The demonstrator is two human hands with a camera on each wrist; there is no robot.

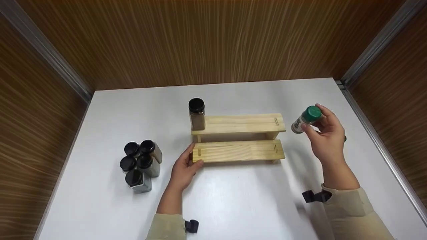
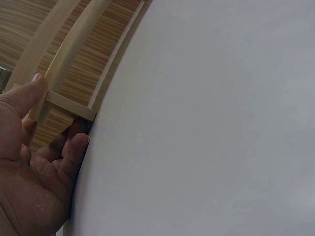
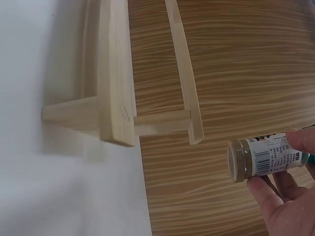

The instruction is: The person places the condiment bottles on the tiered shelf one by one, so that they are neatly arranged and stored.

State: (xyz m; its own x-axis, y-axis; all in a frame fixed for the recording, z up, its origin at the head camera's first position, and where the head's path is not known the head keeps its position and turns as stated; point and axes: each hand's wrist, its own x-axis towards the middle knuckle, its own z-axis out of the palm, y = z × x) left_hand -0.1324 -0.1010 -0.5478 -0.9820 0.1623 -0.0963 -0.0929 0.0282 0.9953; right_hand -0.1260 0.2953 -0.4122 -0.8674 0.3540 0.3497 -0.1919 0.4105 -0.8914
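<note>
Head view: the work appears to be the loading of a two-tier wooden rack, judged to be at an early stage. The left hand (image 1: 183,170) is closed around the near left end of the lower shelf (image 1: 238,151), thumb at the front edge and fingers around the end; it holds no jar. The right hand (image 1: 328,143) is partly closed, pinching a green-capped jar (image 1: 306,120) between thumb and fingers. This jar is tilted, cap toward the palm side, and is clear of the rack, whose right end lies to the left of the right hand. Completed portion: one black-capped jar (image 1: 197,120) stands upright on the upper shelf (image 1: 245,123), beyond the left hand, at that shelf's left end. Outstanding portion, as judged from the present layout: the green-capped jar is not yet seated, the lower shelf bears no jar, and five more black-capped jars (image 1: 144,161) stand grouped on the white table (image 1: 240,200), to the left of the left hand. Behind the right hand, a small green edge (image 1: 345,138) is visible; its object is mostly hidden and cannot be identified. Right wrist view confirms the gap between the held jar and the rack.
</note>
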